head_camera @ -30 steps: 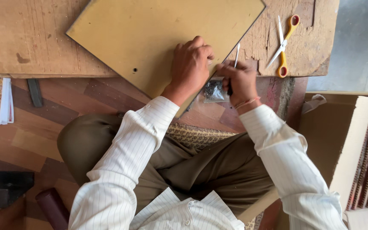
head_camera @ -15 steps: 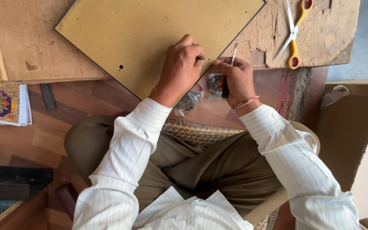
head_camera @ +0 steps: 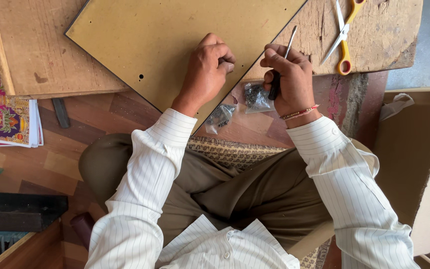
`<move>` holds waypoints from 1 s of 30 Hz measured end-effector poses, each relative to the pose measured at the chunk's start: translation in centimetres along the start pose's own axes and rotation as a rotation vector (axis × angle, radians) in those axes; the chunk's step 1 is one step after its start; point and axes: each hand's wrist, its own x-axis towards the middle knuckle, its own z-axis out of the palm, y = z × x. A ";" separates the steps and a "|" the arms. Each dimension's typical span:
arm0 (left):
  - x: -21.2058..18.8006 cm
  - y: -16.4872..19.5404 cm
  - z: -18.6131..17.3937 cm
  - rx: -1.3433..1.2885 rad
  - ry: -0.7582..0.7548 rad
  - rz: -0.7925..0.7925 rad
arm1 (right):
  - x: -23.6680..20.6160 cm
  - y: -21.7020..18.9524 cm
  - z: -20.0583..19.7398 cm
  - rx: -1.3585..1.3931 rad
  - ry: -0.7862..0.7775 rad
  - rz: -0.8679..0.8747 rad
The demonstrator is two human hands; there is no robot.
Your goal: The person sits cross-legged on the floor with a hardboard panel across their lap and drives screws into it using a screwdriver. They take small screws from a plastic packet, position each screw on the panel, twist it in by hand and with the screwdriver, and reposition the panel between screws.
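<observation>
Right grip (head_camera: 287, 74) clenches a screwdriver (head_camera: 280, 65); left hand (head_camera: 207, 67) fists on the board (head_camera: 175, 40), scissors (head_camera: 343, 35) near.

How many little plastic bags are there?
2. One bag lies under the right hand, the other bag lies by the left wrist, both at the board edge. More may be hidden.

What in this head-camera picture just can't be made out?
- Whatever the left hand pinches on the tan hardboard panel: curled fingers hide it.
- Contents of the small clear plastic bags: too small.
- Handle of the thin metal screwdriver: mostly wrapped by the right hand.
- Yellow-handled scissors: cut by the top edge.
</observation>
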 end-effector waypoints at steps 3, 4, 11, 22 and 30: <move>0.1 0.1 0.0 0.041 0.005 0.018 | 0.0 0.1 0.1 -0.017 -0.046 -0.026; 0.2 0.1 0.1 0.051 0.013 0.025 | 0.1 0.2 0.1 -0.013 -0.056 -0.031; 0.0 0.1 0.5 0.044 -0.002 0.052 | 0.1 0.8 -0.7 0.054 -0.011 -0.013; -0.8 0.0 -0.6 0.019 0.005 0.074 | -3.2 -0.9 -0.3 -0.447 -0.061 -0.585; -0.4 -0.2 -0.7 -0.017 -0.007 -0.035 | -2.9 -1.9 0.4 -0.152 -0.233 -0.462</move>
